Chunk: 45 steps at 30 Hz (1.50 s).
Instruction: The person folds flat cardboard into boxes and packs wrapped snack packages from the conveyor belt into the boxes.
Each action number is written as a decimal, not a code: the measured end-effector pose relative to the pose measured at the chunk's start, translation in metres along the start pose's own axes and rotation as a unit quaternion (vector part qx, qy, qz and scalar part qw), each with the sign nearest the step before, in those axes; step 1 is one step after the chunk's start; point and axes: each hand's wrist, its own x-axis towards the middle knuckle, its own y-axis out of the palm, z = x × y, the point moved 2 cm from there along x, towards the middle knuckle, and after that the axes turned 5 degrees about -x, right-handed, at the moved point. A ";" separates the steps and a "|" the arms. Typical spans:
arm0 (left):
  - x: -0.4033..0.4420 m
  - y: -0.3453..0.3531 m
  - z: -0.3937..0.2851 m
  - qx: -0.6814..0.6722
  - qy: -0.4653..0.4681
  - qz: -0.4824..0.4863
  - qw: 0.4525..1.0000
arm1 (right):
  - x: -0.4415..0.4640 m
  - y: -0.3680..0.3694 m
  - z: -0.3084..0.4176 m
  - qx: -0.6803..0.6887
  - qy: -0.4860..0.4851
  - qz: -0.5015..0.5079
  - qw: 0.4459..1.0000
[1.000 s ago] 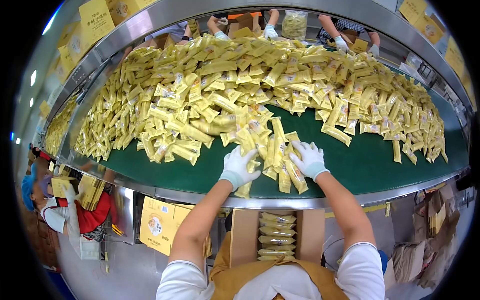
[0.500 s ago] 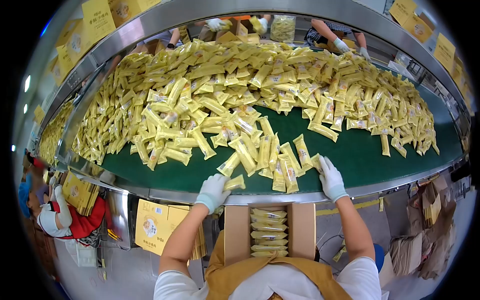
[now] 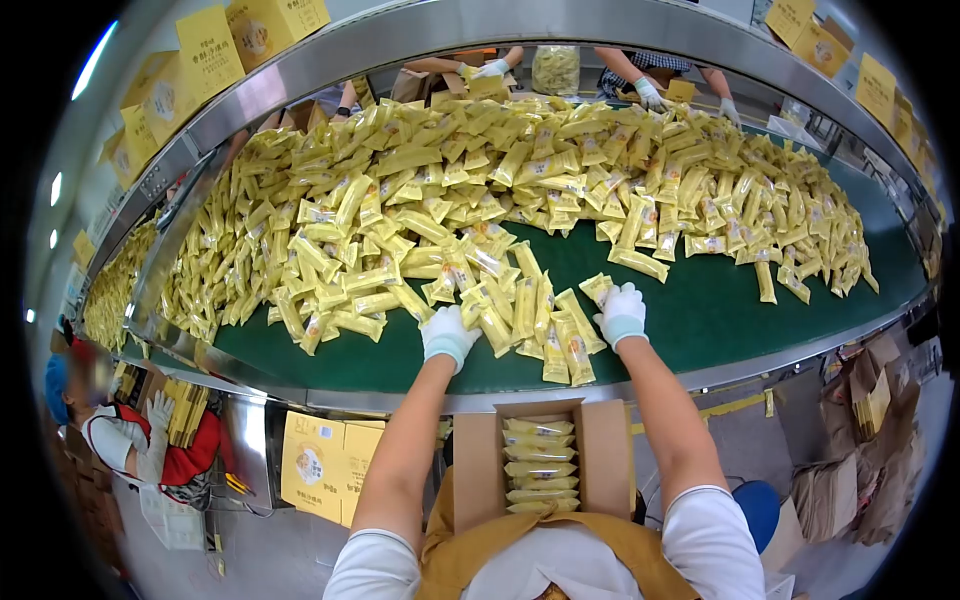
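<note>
My left hand point(image 3: 447, 335), in a white glove, is at the front of a heap of yellow wrapped snack packets point(image 3: 400, 200) on a green belt. Its fingers curl beside some loose packets point(image 3: 492, 326); what they hold, if anything, is hidden. My right hand point(image 3: 622, 312), also gloved, has its fingers closed on the end of one snack packet point(image 3: 597, 289). Between my hands several more packets point(image 3: 575, 356) lie side by side. Against my body stands an open cardboard box point(image 3: 478, 465) with a column of packets point(image 3: 540, 455) inside.
The belt's metal edge point(image 3: 470, 402) runs between the box and the heap. Printed yellow cartons point(image 3: 315, 460) stand at lower left, near a seated co-worker point(image 3: 125, 435). Gloved co-workers' hands point(image 3: 650, 93) show across the belt. Brown cardboard point(image 3: 830, 490) leans at right.
Both my hands have moved forward over the belt, and my right hand has also come inward. The packet that stuck out of my left hand no longer shows there.
</note>
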 end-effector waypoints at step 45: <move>-0.069 -0.021 0.030 0.148 0.079 0.066 0.984 | -0.031 -0.068 -0.027 0.075 -0.171 0.101 0.977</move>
